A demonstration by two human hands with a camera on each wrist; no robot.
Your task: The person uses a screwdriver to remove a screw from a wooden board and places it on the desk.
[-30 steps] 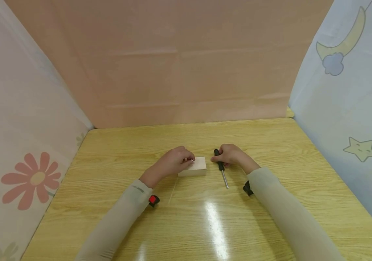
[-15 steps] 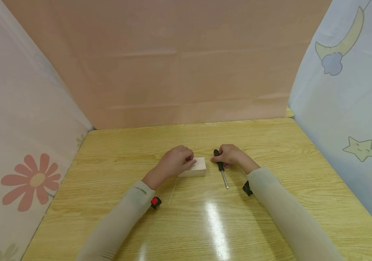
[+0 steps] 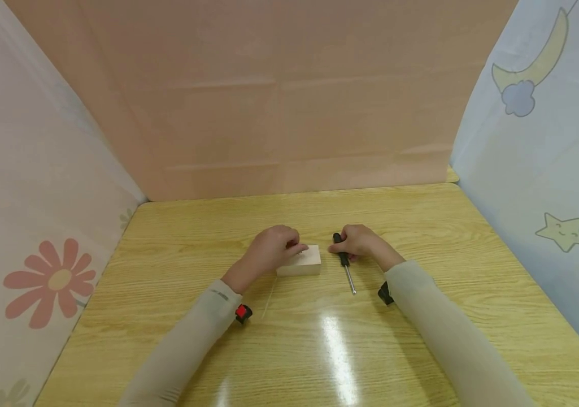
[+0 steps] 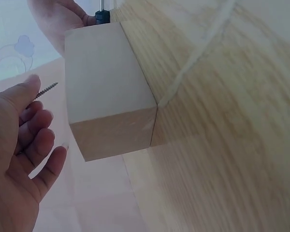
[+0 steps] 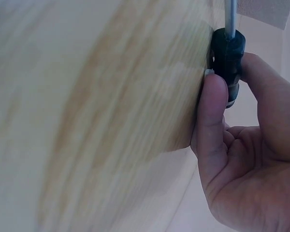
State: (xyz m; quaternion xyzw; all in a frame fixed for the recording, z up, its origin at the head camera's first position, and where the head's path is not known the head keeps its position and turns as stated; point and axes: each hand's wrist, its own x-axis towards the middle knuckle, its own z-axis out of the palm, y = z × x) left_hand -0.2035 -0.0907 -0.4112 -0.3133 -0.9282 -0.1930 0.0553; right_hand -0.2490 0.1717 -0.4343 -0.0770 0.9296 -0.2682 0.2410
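My left hand (image 3: 271,249) pinches a small threaded screw (image 4: 47,90) between thumb and index finger, over the left end of a pale wooden block (image 3: 307,260). In the left wrist view the screw's tip points toward the block, apart from it. The screw's head is hidden by the fingers. To the right of the block, my right hand (image 3: 364,241) grips the dark handle of a screwdriver (image 3: 349,278). That screwdriver lies on the table with its metal shaft toward the near side. In the right wrist view, thumb and finger sit on either side of the handle (image 5: 228,55).
The wood-grain table (image 3: 192,237) carries the block and screwdriver. A pinkish-orange sheet (image 3: 279,113) hangs along the back. Patterned white sheets stand at left (image 3: 91,186) and right (image 3: 523,169). A pale line (image 3: 269,297) runs on the table in front of the block.
The left hand has shifted and turned slightly over the block, with the screw still between its fingertips. The right hand and screwdriver have stayed in place.
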